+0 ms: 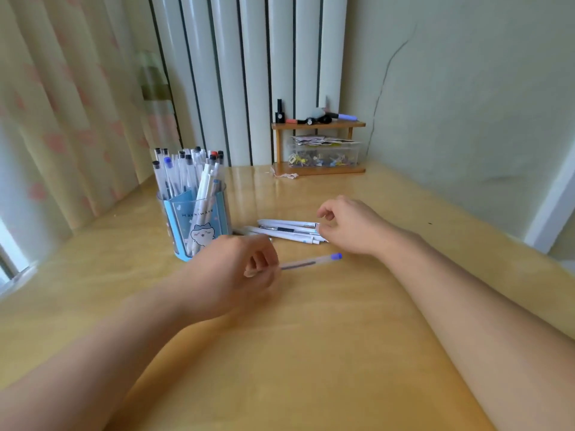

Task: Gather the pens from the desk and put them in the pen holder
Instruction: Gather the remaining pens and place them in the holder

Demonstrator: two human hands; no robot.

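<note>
From the head camera, the left hand is clenched around a clear pen, gripping its near end just above the desk. The blue-capped end juts out to the right, long axis almost level, tilting slightly up. Its gripped tip is buried in the fingers, and motion blur softens the barrel. The right hand hovers with loosely curled fingers, holding nothing, covering the ends of the white pens lying beside the pen holder.
</note>
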